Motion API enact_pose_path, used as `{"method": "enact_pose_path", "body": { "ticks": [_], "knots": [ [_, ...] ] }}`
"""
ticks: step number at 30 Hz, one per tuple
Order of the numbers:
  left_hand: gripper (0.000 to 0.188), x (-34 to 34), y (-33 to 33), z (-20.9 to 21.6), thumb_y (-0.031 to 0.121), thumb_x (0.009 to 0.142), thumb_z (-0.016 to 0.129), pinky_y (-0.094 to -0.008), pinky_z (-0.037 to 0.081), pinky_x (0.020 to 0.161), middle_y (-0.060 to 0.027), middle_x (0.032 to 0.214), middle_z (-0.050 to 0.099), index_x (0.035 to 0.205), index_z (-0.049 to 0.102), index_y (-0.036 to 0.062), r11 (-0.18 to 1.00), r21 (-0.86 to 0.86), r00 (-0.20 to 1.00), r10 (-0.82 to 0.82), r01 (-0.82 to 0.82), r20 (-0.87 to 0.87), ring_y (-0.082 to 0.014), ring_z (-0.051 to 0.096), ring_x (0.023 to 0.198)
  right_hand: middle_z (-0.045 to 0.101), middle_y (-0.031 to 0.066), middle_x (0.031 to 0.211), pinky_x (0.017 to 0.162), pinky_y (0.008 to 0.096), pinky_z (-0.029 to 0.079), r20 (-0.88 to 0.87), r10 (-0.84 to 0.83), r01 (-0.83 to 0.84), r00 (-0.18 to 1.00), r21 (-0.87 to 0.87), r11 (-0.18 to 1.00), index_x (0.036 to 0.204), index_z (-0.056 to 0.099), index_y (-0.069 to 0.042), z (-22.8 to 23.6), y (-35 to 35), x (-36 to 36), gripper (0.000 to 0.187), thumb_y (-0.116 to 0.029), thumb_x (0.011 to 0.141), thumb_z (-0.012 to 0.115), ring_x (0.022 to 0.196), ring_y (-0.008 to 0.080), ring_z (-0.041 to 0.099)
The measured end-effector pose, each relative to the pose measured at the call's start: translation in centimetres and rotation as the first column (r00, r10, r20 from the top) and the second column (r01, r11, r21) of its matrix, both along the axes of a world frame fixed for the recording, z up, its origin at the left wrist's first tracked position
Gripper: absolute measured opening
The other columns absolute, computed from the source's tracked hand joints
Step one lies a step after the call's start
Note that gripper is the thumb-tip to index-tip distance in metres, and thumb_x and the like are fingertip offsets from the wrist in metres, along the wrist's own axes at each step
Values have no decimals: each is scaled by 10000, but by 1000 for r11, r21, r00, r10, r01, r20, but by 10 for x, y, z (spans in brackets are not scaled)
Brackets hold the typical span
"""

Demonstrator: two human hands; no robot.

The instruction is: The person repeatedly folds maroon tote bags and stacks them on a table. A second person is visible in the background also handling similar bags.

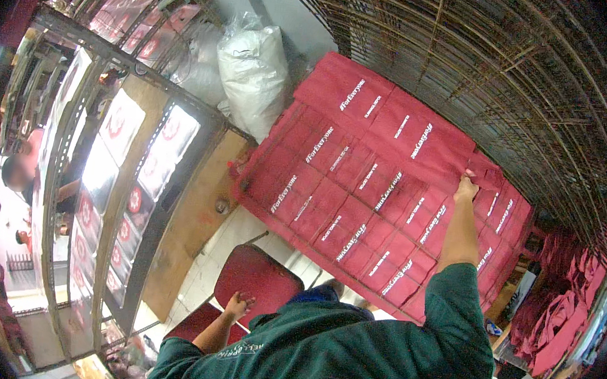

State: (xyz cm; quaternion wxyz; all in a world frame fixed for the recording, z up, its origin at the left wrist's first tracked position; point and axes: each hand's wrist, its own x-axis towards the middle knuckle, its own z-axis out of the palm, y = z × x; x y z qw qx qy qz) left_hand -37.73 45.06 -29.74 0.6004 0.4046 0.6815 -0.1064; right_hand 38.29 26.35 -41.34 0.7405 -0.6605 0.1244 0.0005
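Red cloth pieces (375,132) with white lettering are lying flat, showing dark grid lines, beside wire racks (507,52); right hand (467,188) is pinching a crumpled edge; left hand (237,305) is hanging loosely open near red chair (257,276).

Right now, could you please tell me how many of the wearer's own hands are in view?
2: the right hand, closed on the red cloth; the left hand, loosely open, in front of the red chair as seen here.
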Motion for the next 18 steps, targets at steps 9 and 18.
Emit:
{"method": "enact_pose_path", "body": {
  "ticks": [9, 18],
  "knots": [
    [566, -6, 0, 5, 121, 825, 486, -245, 410, 513, -91, 1072, 614, 1331, 238, 69, 997, -68, 991, 40, -31, 129, -122, 548, 671, 568, -7, 780, 620, 272, 405, -188, -128, 106, 974, -120, 987, 934, 649, -84, 29, 26, -16, 241, -4, 721, 573, 693, 101, 498],
    [617, -10, 14, -3, 177, 827, 522, -256, 419, 531, -43, 1096, 608, 1347, 216, 52, 994, 1, 988, -106, 106, 114, -143, 551, 698, 564, -26, 767, 525, 252, 371, 94, -72, 80, 993, -84, 993, 917, 643, -114, -59, 3, 12, 222, -20, 724, 587, 624, 89, 486]
  ]
}}
